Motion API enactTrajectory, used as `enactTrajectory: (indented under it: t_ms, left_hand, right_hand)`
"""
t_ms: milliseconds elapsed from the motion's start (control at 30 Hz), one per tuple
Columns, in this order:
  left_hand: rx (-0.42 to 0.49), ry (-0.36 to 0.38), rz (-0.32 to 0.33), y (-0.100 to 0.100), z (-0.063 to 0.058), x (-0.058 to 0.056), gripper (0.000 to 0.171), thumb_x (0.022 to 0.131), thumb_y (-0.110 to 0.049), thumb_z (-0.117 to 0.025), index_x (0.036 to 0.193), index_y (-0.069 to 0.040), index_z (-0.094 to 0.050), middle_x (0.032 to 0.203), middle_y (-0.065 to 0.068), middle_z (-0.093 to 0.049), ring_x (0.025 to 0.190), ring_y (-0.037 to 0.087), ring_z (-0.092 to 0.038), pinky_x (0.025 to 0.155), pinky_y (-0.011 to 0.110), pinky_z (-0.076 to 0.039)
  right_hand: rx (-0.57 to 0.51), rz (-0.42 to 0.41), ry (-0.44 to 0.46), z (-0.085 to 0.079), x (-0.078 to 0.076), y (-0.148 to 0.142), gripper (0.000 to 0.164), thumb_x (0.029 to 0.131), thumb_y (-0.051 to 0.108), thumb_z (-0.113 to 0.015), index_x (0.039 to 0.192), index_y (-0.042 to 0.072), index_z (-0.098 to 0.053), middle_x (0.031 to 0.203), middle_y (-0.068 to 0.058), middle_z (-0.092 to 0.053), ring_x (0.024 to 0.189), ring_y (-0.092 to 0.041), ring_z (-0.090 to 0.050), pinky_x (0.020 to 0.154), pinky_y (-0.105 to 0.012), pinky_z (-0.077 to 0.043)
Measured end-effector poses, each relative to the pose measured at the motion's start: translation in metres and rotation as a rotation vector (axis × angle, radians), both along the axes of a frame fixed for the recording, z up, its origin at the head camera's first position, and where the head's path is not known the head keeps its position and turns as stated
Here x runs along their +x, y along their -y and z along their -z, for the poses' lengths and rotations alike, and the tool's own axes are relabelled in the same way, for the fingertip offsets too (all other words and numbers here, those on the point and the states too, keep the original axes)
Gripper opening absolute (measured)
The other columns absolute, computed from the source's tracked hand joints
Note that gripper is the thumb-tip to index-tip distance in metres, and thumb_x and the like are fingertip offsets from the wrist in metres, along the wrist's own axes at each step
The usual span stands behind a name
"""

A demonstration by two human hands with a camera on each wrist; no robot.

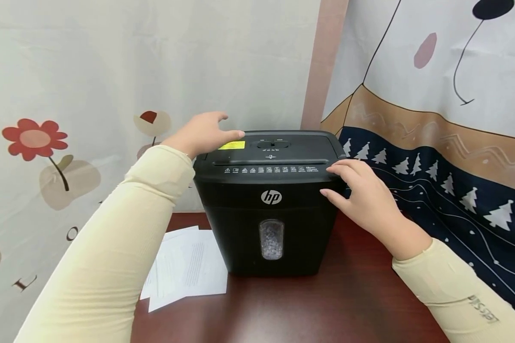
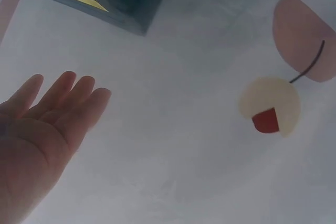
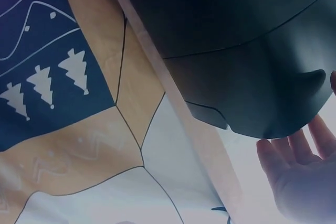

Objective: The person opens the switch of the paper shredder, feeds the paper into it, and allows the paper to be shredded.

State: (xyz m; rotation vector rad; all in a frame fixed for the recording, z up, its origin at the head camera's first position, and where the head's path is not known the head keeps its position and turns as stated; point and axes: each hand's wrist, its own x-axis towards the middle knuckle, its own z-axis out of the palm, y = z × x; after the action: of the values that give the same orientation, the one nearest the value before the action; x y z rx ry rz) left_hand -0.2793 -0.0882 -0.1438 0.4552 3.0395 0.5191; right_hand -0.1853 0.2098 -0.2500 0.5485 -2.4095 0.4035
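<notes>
A black HP paper shredder (image 1: 240, 228) stands upright on the table, a slot across its lid and a small window (image 1: 272, 239) in front showing paper shreds. My left hand (image 1: 203, 135) is at the lid's back left corner, thumb reaching over the yellow label (image 1: 232, 145). In the left wrist view the left hand (image 2: 47, 129) has its fingers extended and holds nothing, apart from the shredder's edge. At the lid's right end is my right hand (image 1: 362, 200), fingers bent slightly and thumb spread away. In the right wrist view its fingertips (image 3: 265, 148) are right at the lid's edge.
White printed sheets of paper (image 1: 197, 267) lie on the dark red table (image 1: 274, 309), left of the shredder. A pale curtain with flower prints (image 1: 111, 62) hangs close behind. On the right hangs a patterned cloth (image 1: 437, 186) with white trees on dark blue.
</notes>
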Motion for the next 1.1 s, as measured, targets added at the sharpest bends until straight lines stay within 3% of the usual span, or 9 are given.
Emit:
enactTrajectory:
  t_ms: [467, 833, 1100]
  left_hand:
    - [-0.016, 0.039, 0.025, -0.029, 0.008, -0.016, 0.072, 0.086, -0.05, -0.047, 0.14, -0.008, -0.026, 0.143, 0.01, -0.029, 0.132, 0.026, -0.024, 0.105, 0.04, -0.024]
    - [-0.142, 0.101, 0.041, -0.044, -0.005, -0.017, 0.071, 0.087, -0.05, -0.045, 0.14, -0.007, -0.027, 0.144, 0.008, -0.029, 0.131, 0.026, -0.025, 0.104, 0.041, -0.025]
    - [-0.17, 0.073, 0.078, -0.056, -0.004, -0.024, 0.068, 0.086, -0.047, -0.049, 0.136, -0.004, -0.034, 0.14, 0.01, -0.035, 0.128, 0.027, -0.031, 0.103, 0.04, -0.027]
  right_hand:
    - [0.009, -0.035, -0.081, 0.006, 0.003, 0.001, 0.034, 0.073, 0.024, -0.074, 0.101, 0.006, -0.065, 0.106, -0.01, -0.058, 0.104, -0.025, -0.049, 0.085, -0.04, -0.045]
    - [0.006, -0.035, -0.106, 0.007, 0.007, 0.005, 0.034, 0.073, 0.024, -0.074, 0.1, 0.006, -0.065, 0.103, -0.009, -0.058, 0.102, -0.025, -0.05, 0.085, -0.039, -0.046]
    - [0.005, -0.041, -0.114, 0.009, 0.006, 0.01, 0.033, 0.073, 0.022, -0.075, 0.1, 0.006, -0.065, 0.101, -0.01, -0.058, 0.1, -0.025, -0.051, 0.083, -0.039, -0.046]
